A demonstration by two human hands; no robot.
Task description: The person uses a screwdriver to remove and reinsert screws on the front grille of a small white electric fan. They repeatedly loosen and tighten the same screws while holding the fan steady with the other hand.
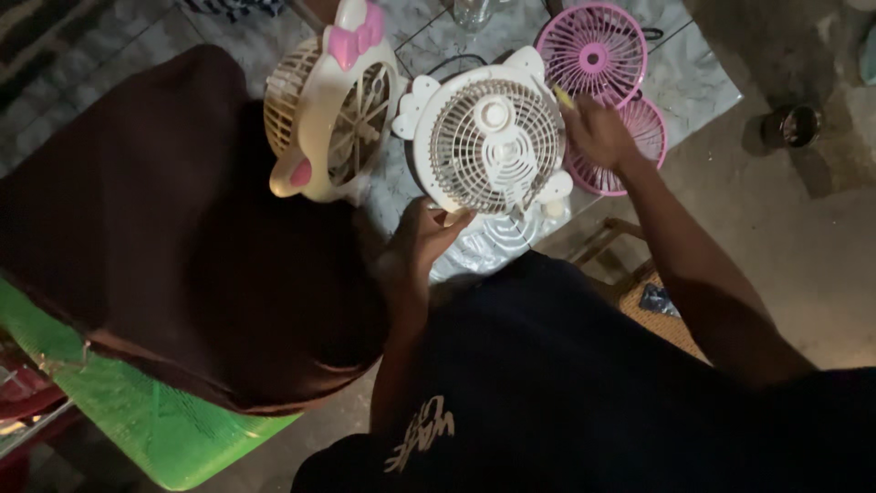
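**Both hands on white fan, head view**

Gripping the lower rim of the white fan [494,146], the left hand [422,239] has its fingers curled up against the edge of the round grille, thumb side toward the body. Right hand [598,132] is closed around a thin yellow tool [563,97], whose tip sits at the upper right edge of the same fan; whether the tip touches the casing cannot be told.

White fan: round ribbed front grille, small ear-shaped tabs at top left and top right, held tilted above the marble-patterned table [703,78], face toward the camera. A pale grille part [497,239] lies directly beneath it on the table.

Just left of it, touching or nearly so, stands a cream fan [333,105] with a pink bow on top, turned partly sideways.

Behind the right hand: two pink grilles [598,50], one overlapping the other, the lower one partly hidden by the hand.

Dark brown cloth [164,237] covers the left of the view, over a green mesh surface [155,420]. Dark cup [792,125] on the floor at far right
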